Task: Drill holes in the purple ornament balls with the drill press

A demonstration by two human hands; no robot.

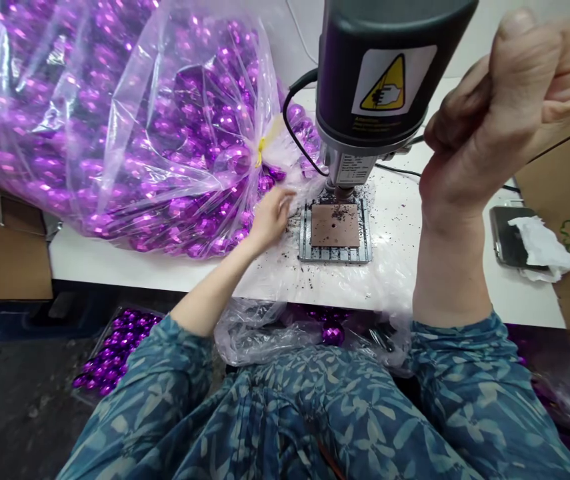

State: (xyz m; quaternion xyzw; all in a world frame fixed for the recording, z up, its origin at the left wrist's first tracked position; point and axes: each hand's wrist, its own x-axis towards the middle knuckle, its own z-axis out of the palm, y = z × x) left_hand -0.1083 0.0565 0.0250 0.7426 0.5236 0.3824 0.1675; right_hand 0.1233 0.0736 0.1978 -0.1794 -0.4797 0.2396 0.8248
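One white worktable (pixel 115 267) stretches before you, bearing one huge clear plastic bag (pixel 129 87) of countless shiny purple baubles (pixel 215 120), tied with yellow tape, just left of one grey bench drill head (pixel 379 73). Your right hand (pixel 509 113) is raised beside the drill, its fingers clenched in a fist; you cannot tell if they grip anything. Below the drill sits one slotted grey metal jig (pixel 335 253) holding one square brown plate (pixel 335 225) strewn with dark shavings. Your left hand (pixel 272 217) is open, its fingers relaxed and empty, just beside the bag. One dark phone (pixel 505 237) lies partly under one crumpled white tissue (pixel 542 243).
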